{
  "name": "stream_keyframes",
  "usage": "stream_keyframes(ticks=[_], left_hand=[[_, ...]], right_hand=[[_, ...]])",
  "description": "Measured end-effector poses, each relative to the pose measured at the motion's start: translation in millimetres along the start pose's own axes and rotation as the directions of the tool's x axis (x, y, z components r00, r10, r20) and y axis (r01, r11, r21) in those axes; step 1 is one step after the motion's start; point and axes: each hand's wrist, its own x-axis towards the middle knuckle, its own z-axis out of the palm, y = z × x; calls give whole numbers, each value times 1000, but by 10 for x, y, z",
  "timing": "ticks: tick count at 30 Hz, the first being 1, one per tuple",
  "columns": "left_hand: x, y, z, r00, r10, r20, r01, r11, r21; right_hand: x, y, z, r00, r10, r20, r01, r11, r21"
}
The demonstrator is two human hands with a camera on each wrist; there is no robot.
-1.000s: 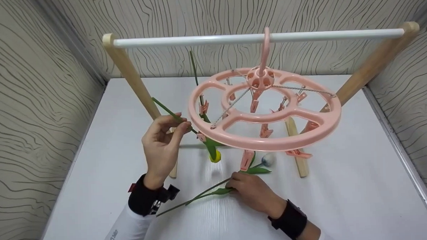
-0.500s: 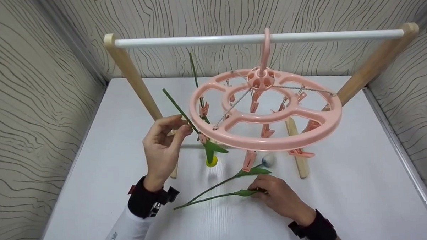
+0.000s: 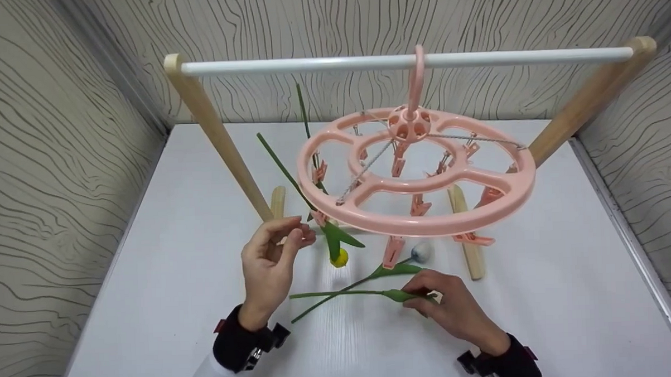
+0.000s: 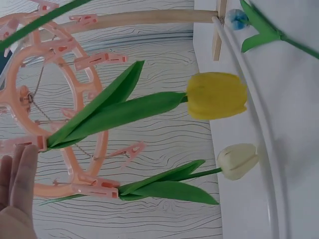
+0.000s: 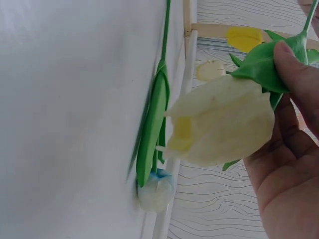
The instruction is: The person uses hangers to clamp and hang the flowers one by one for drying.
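Observation:
My right hand pinches a cream-white tulip by its green leaves just behind the bloom. Its stem points left in the head view, over the stem of a blue-and-white tulip lying on the table. My left hand has loosely bent fingers and holds nothing, just beside a pink clip. That clip grips a yellow tulip, bloom down and stem slanting up. Behind it, a smaller white tulip hangs from another clip.
A round pink clip hanger hangs by its hook from a white rod on a wooden stand. Several bare clips dangle around it. Patterned walls enclose the white table.
My left hand has let go of the yellow tulip's stem and moved down. My right hand has drawn the cream-white tulip rightward, its stem turning level.

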Motion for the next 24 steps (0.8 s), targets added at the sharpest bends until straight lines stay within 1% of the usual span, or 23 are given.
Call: stream_keyframes(ticks=[3,7,9,13,15,18,21,24], left_hand=[[-80,-18,60,1000,-8,20,9,999,-47],[-187,-43,151,999,-2,43,6,996,-94],[-236,-57,201,998,10,56,-5,995,-95],[-315,-85,301,994,32,103,-22,995,-93],[-342,-89,351,992,39,123,-27,995,-95],[-368,-80,412,989,56,138,-42,994,-104],[-370,-63,452,988,77,133,-61,991,-118],[-351,-49,482,991,82,110,-69,991,-118]], right_hand=[[19,-29,-16,1000,18,-13,-17,999,31],[51,-66,-25,998,29,-47,-26,998,62],[73,-85,-19,997,24,-71,-18,996,86],[122,-135,6,994,6,-112,10,990,141],[147,-163,21,992,0,-125,21,986,165],[176,-198,45,991,28,-133,0,977,211],[191,-215,76,989,59,-136,-24,969,248],[194,-223,111,988,53,-144,-12,962,272]])
